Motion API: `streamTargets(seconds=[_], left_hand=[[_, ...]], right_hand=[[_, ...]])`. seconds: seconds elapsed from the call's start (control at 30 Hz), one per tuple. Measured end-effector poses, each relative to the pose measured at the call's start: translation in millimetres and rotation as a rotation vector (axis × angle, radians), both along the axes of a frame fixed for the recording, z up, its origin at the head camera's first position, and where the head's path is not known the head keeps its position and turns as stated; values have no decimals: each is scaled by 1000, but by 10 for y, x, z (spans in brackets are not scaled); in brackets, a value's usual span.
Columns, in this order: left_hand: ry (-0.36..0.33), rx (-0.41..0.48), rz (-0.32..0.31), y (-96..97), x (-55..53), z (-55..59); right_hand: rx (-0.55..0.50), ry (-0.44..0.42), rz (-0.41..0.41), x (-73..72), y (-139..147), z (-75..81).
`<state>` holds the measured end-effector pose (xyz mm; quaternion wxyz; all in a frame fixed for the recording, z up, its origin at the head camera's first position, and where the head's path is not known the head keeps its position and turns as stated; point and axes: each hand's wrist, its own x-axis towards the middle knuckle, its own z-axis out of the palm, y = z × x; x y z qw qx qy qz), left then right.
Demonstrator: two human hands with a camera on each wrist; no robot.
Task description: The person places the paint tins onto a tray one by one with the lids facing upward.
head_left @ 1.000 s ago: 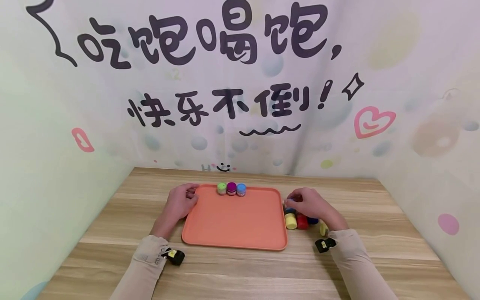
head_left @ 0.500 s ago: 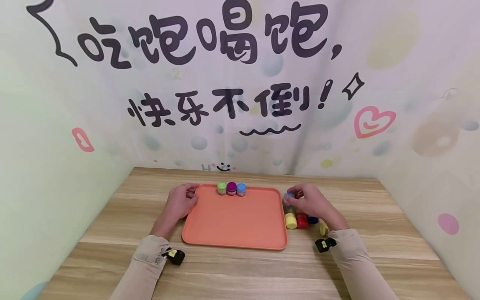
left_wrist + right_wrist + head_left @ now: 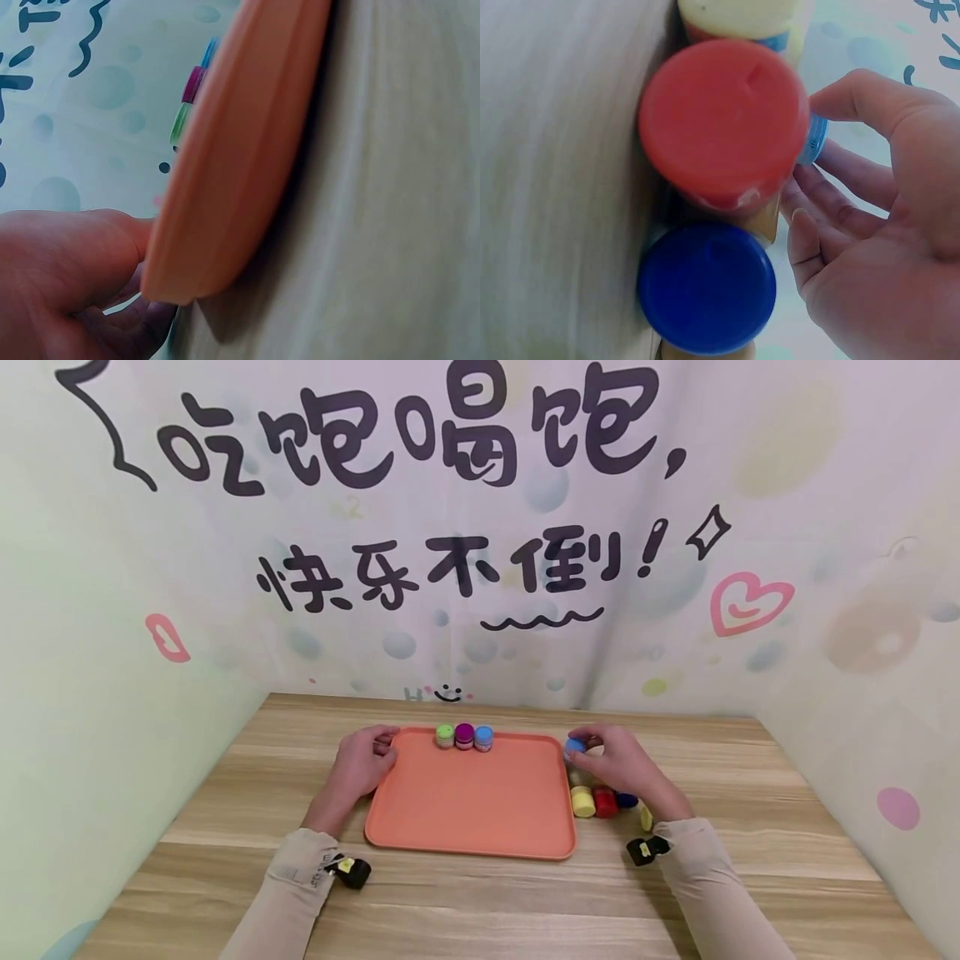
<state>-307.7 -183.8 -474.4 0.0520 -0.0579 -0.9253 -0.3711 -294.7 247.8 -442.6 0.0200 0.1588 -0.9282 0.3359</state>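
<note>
My left hand (image 3: pixel 365 762) grips the far left corner of an orange tray (image 3: pixel 468 810); in the left wrist view the thumb lies at the rim (image 3: pixel 161 262) and the other fingers are partly hidden behind it. By the tray's right edge, my right hand (image 3: pixel 618 764) pinches a small jar with a light blue lid (image 3: pixel 574 747) between thumb and fingers. In the right wrist view this blue jar (image 3: pixel 814 139) is mostly hidden behind a red-lidded jar (image 3: pixel 724 124). Along the tray's far edge stand a green jar (image 3: pixel 446 736), a purple jar (image 3: pixel 464 736) and another light blue jar (image 3: pixel 483 738).
Right of the tray, a yellow jar (image 3: pixel 582 802), a red jar (image 3: pixel 605 802) and a dark blue jar (image 3: pixel 627 799) stand close together, with a yellow item (image 3: pixel 647 817) beside the right wrist. A printed cloth (image 3: pixel 465 652) hangs behind the wooden table (image 3: pixel 465 910).
My right hand has lifted the light blue jar from among the jars and moved it slightly away from me, toward the tray's far right corner. The left hand stays on the tray.
</note>
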Motion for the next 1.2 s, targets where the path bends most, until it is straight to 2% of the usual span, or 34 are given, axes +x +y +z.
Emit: streamTargets(seconds=[0.43, 0.67, 0.97, 1.2], left_hand=[[-4, 12, 0, 7, -24, -41], [-10, 12, 4, -7, -26, -37], [-4, 10, 4, -15, -21, -38], [9, 21, -3, -22, -18, -27]], right_hand=[[-6, 19, 16, 11, -113, -1], [-12, 74, 55, -4, -288, 5], [-54, 39, 90, -10, -471, 33], [-46, 74, 111, -31, -558, 27]])
